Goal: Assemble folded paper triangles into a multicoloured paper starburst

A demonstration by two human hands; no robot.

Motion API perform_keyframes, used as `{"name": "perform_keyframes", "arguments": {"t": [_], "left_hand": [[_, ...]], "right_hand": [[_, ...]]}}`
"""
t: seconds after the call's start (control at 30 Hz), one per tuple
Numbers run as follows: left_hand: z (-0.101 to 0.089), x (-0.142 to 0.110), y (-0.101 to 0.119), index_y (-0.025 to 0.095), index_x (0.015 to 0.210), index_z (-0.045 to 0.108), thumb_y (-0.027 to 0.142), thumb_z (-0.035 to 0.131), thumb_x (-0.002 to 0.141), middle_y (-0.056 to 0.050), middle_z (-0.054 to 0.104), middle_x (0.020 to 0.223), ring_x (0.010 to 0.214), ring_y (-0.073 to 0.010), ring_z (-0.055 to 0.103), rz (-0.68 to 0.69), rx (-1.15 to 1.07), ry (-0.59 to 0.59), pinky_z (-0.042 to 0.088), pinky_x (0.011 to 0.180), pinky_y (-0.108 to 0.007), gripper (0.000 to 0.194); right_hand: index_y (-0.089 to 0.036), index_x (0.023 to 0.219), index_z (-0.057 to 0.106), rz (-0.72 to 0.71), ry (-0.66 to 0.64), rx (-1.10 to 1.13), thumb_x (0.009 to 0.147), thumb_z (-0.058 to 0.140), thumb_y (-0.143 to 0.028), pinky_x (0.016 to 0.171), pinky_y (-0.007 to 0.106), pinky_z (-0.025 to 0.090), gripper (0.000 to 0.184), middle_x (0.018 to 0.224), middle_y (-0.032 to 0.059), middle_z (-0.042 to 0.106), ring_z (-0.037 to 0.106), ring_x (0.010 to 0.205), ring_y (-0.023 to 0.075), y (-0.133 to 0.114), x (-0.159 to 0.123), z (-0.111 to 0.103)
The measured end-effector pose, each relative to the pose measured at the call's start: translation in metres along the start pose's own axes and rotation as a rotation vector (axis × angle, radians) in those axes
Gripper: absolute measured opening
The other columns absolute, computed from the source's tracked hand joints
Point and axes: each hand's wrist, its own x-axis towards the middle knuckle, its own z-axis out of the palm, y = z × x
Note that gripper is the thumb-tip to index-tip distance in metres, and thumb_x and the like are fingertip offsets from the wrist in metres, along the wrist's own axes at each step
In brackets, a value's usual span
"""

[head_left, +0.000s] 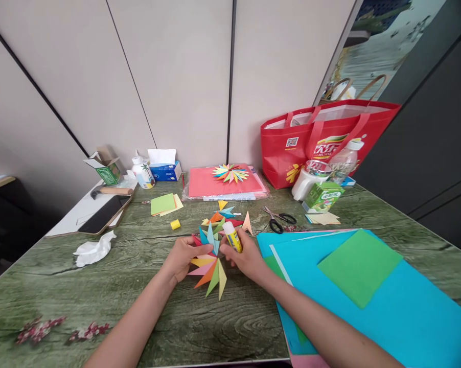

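My left hand [183, 258] pinches a fan of folded paper points [214, 276] in yellow, pink, orange, green and blue. In my right hand [246, 254] is an uncapped glue stick [232, 237], its white end tilted up, while the fingertips rest by the fan's edge. Just beyond the hands lie loose folded paper pieces [226, 212] in several colours. A yellow cap [175, 224] sits on the table left of them. Farther back, a round multicoloured paper star [230, 173] lies on a packet of red paper [200, 182].
Black-handled scissors [279, 220] lie right of the pieces. Large blue sheets [368, 327] with a green square [361, 268] cover the right side. A red bag [284, 153], white mug [307, 185] and green box [323, 197] stand behind. Leftward are a phone [104, 214], hammer [111, 190] and crumpled tissue [95, 249].
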Motion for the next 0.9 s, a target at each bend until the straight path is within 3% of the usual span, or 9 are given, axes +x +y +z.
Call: {"name": "perform_keyframes", "arguments": {"t": [0.17,0.27,0.4,0.53,0.73,0.9], "left_hand": [[-0.0038,0.0012,0.0044,0.013,0.059,0.065,0.021,0.080,0.046,-0.003,0.067,0.055,0.048,-0.0112,0.059,-0.017,-0.013,-0.020,0.044,0.049,-0.020,0.022],[-0.0029,0.0008,0.0037,0.012,0.065,0.066,0.023,0.080,0.046,-0.004,0.068,0.059,0.050,-0.0121,0.060,-0.010,0.000,-0.077,0.045,0.051,-0.021,0.025],[-0.0022,-0.0002,0.0027,0.012,0.068,0.067,0.024,0.080,0.047,-0.004,0.068,0.060,0.052,-0.0125,0.061,-0.016,-0.002,-0.099,0.046,0.053,-0.021,0.027],[-0.0019,-0.0005,0.0031,0.012,0.068,0.066,0.022,0.079,0.048,-0.004,0.068,0.059,0.051,-0.0117,0.060,-0.016,-0.011,-0.081,0.045,0.052,-0.021,0.025],[-0.0002,-0.0006,0.0039,0.012,0.071,0.066,0.021,0.078,0.051,-0.004,0.068,0.061,0.052,-0.0117,0.060,-0.025,-0.007,-0.079,0.045,0.051,-0.021,0.025],[-0.0014,0.0001,0.0034,0.012,0.070,0.066,0.021,0.079,0.049,-0.004,0.067,0.059,0.052,-0.0116,0.060,-0.024,-0.008,-0.069,0.045,0.052,-0.020,0.026]], "right_hand": [[-0.019,0.085,0.045,-0.048,-0.044,0.111,0.083,0.037,-0.048,0.042,0.020,0.034,0.029,0.061,-0.0045,0.044,0.038,0.045,0.0074,-0.0071,0.0007,-0.0033],[-0.019,0.082,0.045,-0.033,-0.048,0.204,0.083,0.037,-0.050,0.044,0.021,0.036,0.032,0.063,-0.0037,0.043,0.041,0.048,0.0083,-0.0084,-0.0001,-0.0018],[-0.019,0.084,0.045,0.026,-0.030,0.284,0.081,0.037,-0.053,0.038,0.020,0.026,0.036,0.068,-0.0027,0.044,0.034,0.041,0.0054,-0.0076,-0.0007,-0.0008],[-0.019,0.084,0.045,0.022,-0.030,0.281,0.080,0.042,-0.051,0.035,0.019,0.020,0.033,0.066,-0.0042,0.043,0.029,0.038,0.0032,-0.0081,-0.0010,-0.0021],[-0.023,0.097,0.041,0.008,0.003,0.217,0.076,0.053,-0.046,0.036,0.017,0.021,0.033,0.065,-0.0064,0.044,0.025,0.039,0.0032,-0.0074,-0.0025,-0.0009],[-0.021,0.086,0.044,0.014,-0.002,0.194,0.078,0.049,-0.048,0.034,0.017,0.022,0.028,0.068,-0.0045,0.046,0.029,0.038,0.0034,-0.0093,-0.0030,-0.0009]]}}
